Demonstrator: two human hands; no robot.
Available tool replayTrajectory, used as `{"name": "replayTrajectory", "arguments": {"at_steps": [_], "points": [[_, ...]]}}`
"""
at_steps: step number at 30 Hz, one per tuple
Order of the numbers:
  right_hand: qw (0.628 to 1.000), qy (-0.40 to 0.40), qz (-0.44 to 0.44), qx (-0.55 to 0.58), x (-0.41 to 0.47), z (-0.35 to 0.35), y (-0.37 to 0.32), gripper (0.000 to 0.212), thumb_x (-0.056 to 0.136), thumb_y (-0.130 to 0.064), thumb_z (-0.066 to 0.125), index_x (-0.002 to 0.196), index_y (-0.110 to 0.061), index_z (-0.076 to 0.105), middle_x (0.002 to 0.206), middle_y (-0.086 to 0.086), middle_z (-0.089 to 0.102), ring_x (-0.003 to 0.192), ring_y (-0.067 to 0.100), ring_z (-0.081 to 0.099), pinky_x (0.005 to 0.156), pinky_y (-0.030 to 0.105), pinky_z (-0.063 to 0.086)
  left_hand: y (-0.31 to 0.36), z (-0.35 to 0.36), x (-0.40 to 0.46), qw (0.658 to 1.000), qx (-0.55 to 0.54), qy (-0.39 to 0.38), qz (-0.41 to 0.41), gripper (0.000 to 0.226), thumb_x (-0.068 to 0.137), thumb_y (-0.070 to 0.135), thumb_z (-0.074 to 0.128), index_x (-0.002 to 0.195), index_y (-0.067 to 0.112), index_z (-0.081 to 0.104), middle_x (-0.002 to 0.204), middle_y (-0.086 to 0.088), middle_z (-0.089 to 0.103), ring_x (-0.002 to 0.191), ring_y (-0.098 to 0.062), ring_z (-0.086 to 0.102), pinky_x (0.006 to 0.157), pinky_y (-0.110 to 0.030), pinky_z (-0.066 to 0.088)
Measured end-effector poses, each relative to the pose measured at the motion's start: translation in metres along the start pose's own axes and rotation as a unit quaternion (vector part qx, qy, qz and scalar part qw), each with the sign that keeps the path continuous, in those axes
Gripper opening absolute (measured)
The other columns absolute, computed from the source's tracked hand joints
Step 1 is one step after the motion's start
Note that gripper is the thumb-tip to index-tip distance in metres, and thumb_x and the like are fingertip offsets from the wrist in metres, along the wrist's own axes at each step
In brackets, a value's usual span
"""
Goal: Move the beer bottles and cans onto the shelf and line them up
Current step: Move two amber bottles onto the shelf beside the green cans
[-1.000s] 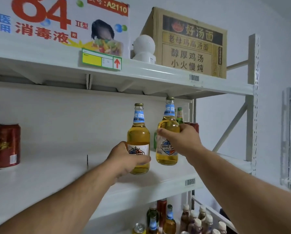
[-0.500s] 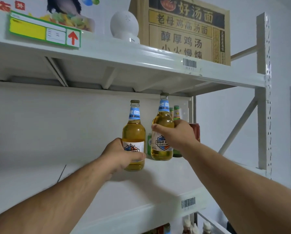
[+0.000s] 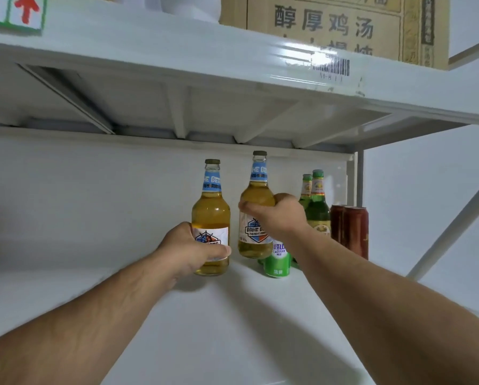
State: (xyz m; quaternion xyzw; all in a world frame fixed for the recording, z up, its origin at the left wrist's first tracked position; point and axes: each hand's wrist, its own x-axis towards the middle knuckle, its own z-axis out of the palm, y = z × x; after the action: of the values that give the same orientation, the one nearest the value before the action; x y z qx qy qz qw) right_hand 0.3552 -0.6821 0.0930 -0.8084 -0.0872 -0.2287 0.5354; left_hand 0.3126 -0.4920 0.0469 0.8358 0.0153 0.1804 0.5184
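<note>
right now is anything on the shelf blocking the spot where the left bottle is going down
Nothing visible does. The shelf under and left of the bottle in the left hand is bare; the other bottle and green can sit to its right.

A cardboard box (image 3: 344, 26) (printed with Chinese characters) sits beside a white object (image 3: 189, 6).

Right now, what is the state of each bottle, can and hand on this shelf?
Left amber bottle: upright, capped, gripped by left hand.
Right amber bottle: upright, capped, gripped by right hand.
Green bottles: upright, capped.
Green can: upright.
Red cans: upright.
</note>
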Motion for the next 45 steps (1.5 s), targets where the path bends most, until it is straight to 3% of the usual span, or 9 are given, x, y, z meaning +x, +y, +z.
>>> {"name": "replayTrajectory", "arguments": {"at_steps": [3, 7, 14, 20, 26, 33, 37, 42, 45], "points": [[1.000, -0.006, -0.005, 0.005, 0.018, 0.013, 0.008, 0.060, 0.071, -0.055, 0.083, 0.113, -0.019, 0.059, 0.098, 0.002, 0.071, 0.083, 0.021, 0.071, 0.072, 0.035, 0.060, -0.003, 0.000, 0.008, 1.000, 0.003, 0.021, -0.005, 0.058, 0.063, 0.032, 0.097, 0.111, 0.024, 0.065, 0.103, 0.001, 0.075, 0.095, -0.019, 0.071, 0.086, -0.037, 0.058], [1.000, -0.010, -0.012, -0.020, 0.035, 0.031, 0.018, 0.058, 0.068, -0.060, 0.080, 0.108, -0.021, 0.063, 0.096, 0.000, 0.073, 0.078, 0.018, 0.070, 0.066, 0.029, 0.056, -0.011, 0.000, 0.015, 0.999, -0.004, 0.046, -0.009, 0.042, 0.068, 0.025, 0.095, 0.098, 0.023, 0.066, 0.097, 0.002, 0.075, 0.089, -0.017, 0.072, 0.085, -0.034, 0.057], [0.997, -0.024, -0.016, -0.072, 0.056, 0.064, 0.025, 0.061, 0.067, -0.067, 0.075, 0.106, -0.021, 0.065, 0.094, -0.001, 0.073, 0.079, 0.018, 0.070, 0.067, 0.028, 0.054, -0.032, -0.003, 0.024, 0.998, -0.005, 0.048, -0.026, 0.051, 0.065, 0.030, 0.096, 0.108, 0.023, 0.069, 0.099, 0.003, 0.078, 0.092, -0.020, 0.074, 0.090, -0.041, 0.059], [0.995, -0.034, 0.002, -0.093, 0.059, 0.090, 0.038, 0.062, 0.069, -0.064, 0.076, 0.110, -0.019, 0.062, 0.099, 0.002, 0.072, 0.087, 0.023, 0.071, 0.080, 0.038, 0.060, -0.035, -0.007, 0.022, 0.999, -0.021, 0.045, -0.017, 0.045, 0.069, 0.025, 0.094, 0.106, 0.023, 0.068, 0.095, 0.005, 0.077, 0.087, -0.014, 0.073, 0.070, -0.028, 0.054], [0.993, -0.060, 0.021, -0.099, 0.061, 0.105, 0.050, 0.052, 0.076, -0.057, 0.074, 0.109, -0.018, 0.062, 0.100, 0.003, 0.073, 0.088, 0.022, 0.071, 0.081, 0.038, 0.061, -0.038, -0.006, 0.025, 0.999, -0.016, 0.036, -0.022, 0.054, 0.066, 0.031, 0.096, 0.111, 0.026, 0.066, 0.102, 0.005, 0.076, 0.095, -0.017, 0.073, 0.084, -0.036, 0.058], [0.994, -0.061, 0.067, -0.059, 0.065, 0.105, 0.059, 0.055, 0.079, -0.050, 0.076, 0.116, -0.015, 0.055, 0.104, 0.004, 0.069, 0.094, 0.025, 0.070, 0.083, 0.038, 0.060, -0.036, -0.005, 0.023, 0.999, -0.025, 0.040, -0.017, 0.048, 0.068, 0.028, 0.095, 0.107, 0.024, 0.068, 0.098, 0.004, 0.077, 0.091, -0.016, 0.074, 0.077, -0.032, 0.057], [0.994, -0.067, 0.082, -0.038, 0.071, 0.105, 0.062, 0.058, 0.078, -0.048, 0.077, 0.121, -0.016, 0.055, 0.108, 0.006, 0.069, 0.095, 0.026, 0.069, 0.074, 0.034, 0.058, -0.038, -0.004, 0.022, 0.999, -0.022, 0.040, -0.023, 0.051, 0.065, 0.028, 0.096, 0.108, 0.023, 0.070, 0.097, 0.003, 0.079, 0.091, -0.018, 0.075, 0.086, -0.039, 0.061], [0.991, -0.114, 0.072, -0.003, 0.078, 0.103, 0.067, 0.059, 0.082, -0.039, 0.077, 0.130, -0.013, 0.055, 0.121, 0.010, 0.065, 0.108, 0.028, 0.067, 0.091, 0.040, 0.057, -0.039, -0.003, 0.020, 0.998, -0.030, 0.038, -0.026, 0.050, 0.066, 0.026, 0.096, 0.108, 0.024, 0.068, 0.098, 0.003, 0.078, 0.091, -0.017, 0.074, 0.079, -0.034, 0.058], [0.990, -0.125, 0.072, 0.002, 0.085, 0.105, 0.074, 0.071, 0.067, -0.053, 0.076, 0.123, -0.015, 0.056, 0.110, 0.009, 0.069, 0.098, 0.028, 0.070, 0.089, 0.045, 0.059, -0.039, -0.002, 0.019, 0.998, -0.032, 0.036, -0.027, 0.051, 0.067, 0.025, 0.096, 0.108, 0.024, 0.066, 0.098, 0.003, 0.077, 0.091, -0.017, 0.073, 0.075, -0.032, 0.057]]}}
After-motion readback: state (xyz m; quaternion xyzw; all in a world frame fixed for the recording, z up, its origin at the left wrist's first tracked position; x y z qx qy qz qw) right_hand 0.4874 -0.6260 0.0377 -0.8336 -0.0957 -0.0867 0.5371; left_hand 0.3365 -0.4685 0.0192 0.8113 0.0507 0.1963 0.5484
